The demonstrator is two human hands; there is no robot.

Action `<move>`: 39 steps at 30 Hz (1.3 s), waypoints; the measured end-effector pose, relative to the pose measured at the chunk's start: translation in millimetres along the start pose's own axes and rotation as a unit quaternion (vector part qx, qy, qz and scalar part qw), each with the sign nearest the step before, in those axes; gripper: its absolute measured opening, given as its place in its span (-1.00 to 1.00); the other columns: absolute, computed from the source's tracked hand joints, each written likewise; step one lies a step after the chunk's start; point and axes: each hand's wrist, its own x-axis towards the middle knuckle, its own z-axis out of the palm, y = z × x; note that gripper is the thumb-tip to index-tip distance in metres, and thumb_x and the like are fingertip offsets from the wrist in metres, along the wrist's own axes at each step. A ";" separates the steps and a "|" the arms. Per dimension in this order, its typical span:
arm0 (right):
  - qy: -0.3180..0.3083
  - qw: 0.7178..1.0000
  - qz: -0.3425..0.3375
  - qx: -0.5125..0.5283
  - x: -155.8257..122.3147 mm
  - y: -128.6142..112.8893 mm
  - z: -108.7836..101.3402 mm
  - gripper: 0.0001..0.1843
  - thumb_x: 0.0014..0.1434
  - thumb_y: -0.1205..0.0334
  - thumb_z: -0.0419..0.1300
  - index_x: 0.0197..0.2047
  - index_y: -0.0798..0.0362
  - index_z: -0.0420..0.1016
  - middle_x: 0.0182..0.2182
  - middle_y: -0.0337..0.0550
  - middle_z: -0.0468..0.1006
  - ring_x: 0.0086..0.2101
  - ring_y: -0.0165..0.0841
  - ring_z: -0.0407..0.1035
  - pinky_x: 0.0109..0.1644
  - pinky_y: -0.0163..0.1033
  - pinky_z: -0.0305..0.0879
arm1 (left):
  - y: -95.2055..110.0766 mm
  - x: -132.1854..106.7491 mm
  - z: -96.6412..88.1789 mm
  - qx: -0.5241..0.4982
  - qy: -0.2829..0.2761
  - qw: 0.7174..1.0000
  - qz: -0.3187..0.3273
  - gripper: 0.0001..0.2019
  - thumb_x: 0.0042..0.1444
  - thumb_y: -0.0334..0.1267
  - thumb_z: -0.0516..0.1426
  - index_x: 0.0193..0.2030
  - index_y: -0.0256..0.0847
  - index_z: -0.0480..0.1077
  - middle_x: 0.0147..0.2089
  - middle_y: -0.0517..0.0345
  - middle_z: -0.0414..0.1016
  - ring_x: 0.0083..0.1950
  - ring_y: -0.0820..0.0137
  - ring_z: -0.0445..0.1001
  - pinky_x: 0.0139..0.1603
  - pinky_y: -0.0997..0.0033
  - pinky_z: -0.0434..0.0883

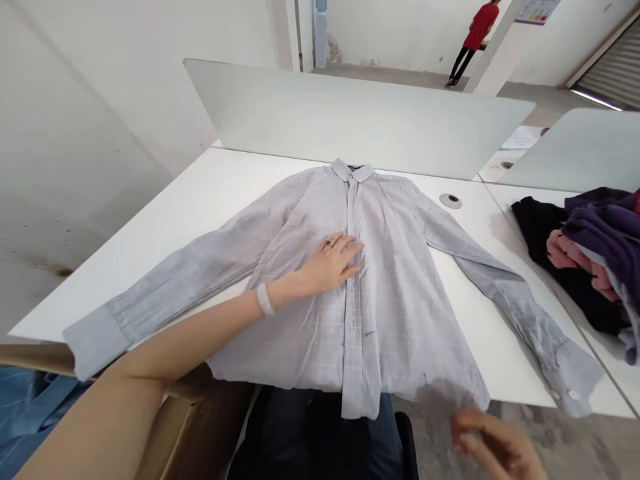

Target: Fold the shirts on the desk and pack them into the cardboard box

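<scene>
A pale grey long-sleeved button shirt [400, 307] lies flat and front-up on a white table [215, 193], with its collar at the far side and both sleeves spread outward. My left hand [330, 265] rests palm-down on the shirt's chest, just left of the button placket, with a ring on one finger and a white band on the wrist. My right hand [493, 443] hangs beyond the table's near edge, close to the shirt's lower hem. Its fingers are curled together, slightly blurred, and hold nothing visible.
A heap of black, pink and purple garments [585, 260] lies on a neighbouring table at the right. A frosted divider panel [350, 117] stands behind the table, with a round cable grommet [451, 201] near the shirt. A person in a red top [475, 40] stands far back.
</scene>
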 end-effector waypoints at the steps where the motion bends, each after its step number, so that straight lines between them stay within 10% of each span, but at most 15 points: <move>1: 0.062 0.998 -0.018 -0.020 1.9 2.2 -7.2 -0.68 -0.18 -0.06 0.41 -0.54 0.02 0.54 -0.59 -0.13 0.44 -0.52 -0.33 0.31 -0.43 -0.28 0.29 | 6.8 -18.5 -2.3 -0.032 0.008 0.999 0.000 -0.56 0.26 -0.18 0.02 0.26 -0.18 0.24 0.35 -0.11 0.14 0.42 0.08 -0.03 0.33 0.05 0.03; 4: 0.180 0.979 -0.034 -0.086 5.5 16.0 -18.5 -0.57 -0.05 -0.17 0.31 -0.57 0.05 0.47 -0.60 -0.14 0.39 -0.48 -0.35 0.29 -0.41 -0.33 0.25 | 31.7 -75.4 -11.5 -0.171 0.033 0.984 -0.045 -0.67 0.24 -0.16 0.04 0.12 -0.01 0.40 0.18 0.05 0.36 0.19 0.20 0.31 0.19 0.24 0.20; 7: 0.123 0.989 0.013 -0.076 3.1 36.7 -13.3 -0.48 0.00 -0.26 0.24 -0.53 0.09 0.51 -0.57 -0.10 0.45 -0.49 -0.34 0.31 -0.39 -0.30 0.27 | 64.2 -133.4 -9.0 -0.344 -0.039 0.928 -0.138 -0.78 0.22 -0.10 0.07 -0.16 0.01 0.54 -0.17 0.11 0.53 -0.20 0.31 0.43 -0.12 0.36 0.31; 11: 0.018 0.995 0.060 0.076 -0.8 55.2 9.6 -0.38 0.06 -0.33 0.16 -0.34 0.14 0.60 -0.39 0.04 0.57 -0.42 -0.26 0.40 -0.27 -0.19 0.33 | 96.0 -192.0 26.9 -0.589 -0.185 0.731 -0.291 -0.75 0.11 0.00 0.20 -0.25 -0.12 0.55 -0.31 0.10 0.52 -0.27 0.34 0.44 -0.27 0.41 0.31; 14: 0.069 0.970 0.034 0.232 1.9 53.7 22.7 -0.46 0.03 -0.29 0.22 -0.41 0.10 0.54 -0.40 -0.03 0.55 -0.42 -0.31 0.39 -0.28 -0.19 0.34 | 100.8 -209.6 59.1 -0.684 -0.090 0.587 -0.424 -0.63 -0.02 0.04 0.30 -0.16 -0.16 0.51 -0.17 0.06 0.51 -0.16 0.34 0.48 -0.18 0.39 0.37; 17: 0.151 0.931 0.012 0.332 5.9 44.9 25.6 -0.60 0.00 -0.10 0.35 -0.51 0.06 0.43 -0.56 -0.22 0.42 -0.50 -0.43 0.28 -0.39 -0.31 0.28 | 101.4 -208.6 77.7 -0.718 0.000 0.507 -0.477 -0.56 -0.12 0.00 0.37 -0.13 -0.16 0.49 -0.08 0.05 0.50 -0.07 0.34 0.48 -0.04 0.35 0.38; 24: 0.159 0.887 0.051 0.431 1.8 33.7 28.4 -0.67 0.09 0.02 0.31 -0.49 0.03 0.33 -0.60 -0.34 0.23 -0.58 -0.50 0.11 -0.43 -0.31 0.26 | 115.0 -187.7 86.8 -0.753 -0.045 0.480 -0.449 -0.56 -0.20 -0.10 0.43 -0.15 -0.18 0.52 -0.02 0.04 0.49 -0.02 0.35 0.43 -0.02 0.36 0.37; 33: 0.147 0.903 0.030 0.403 -5.7 36.9 31.5 -0.64 0.16 0.08 0.26 -0.54 0.05 0.27 -0.60 -0.32 0.21 -0.53 -0.48 0.16 -0.38 -0.31 0.27 | 116.5 -175.4 100.3 -0.759 -0.031 0.452 -0.468 -0.62 -0.28 -0.16 0.47 -0.35 -0.27 0.49 -0.29 0.10 0.51 -0.24 0.45 0.45 -0.14 0.43 0.41; 39: 0.199 0.785 0.058 0.584 0.0 32.3 23.2 -0.57 0.02 0.31 0.35 -0.52 0.03 0.08 -0.70 -0.53 0.03 -0.70 -0.63 -0.12 -0.49 -0.43 0.25 | 114.0 -177.8 104.5 -0.752 0.016 0.439 -0.491 -0.67 -0.18 -0.28 0.44 -0.29 -0.25 0.46 -0.26 0.11 0.50 -0.26 0.45 0.48 -0.13 0.41 0.46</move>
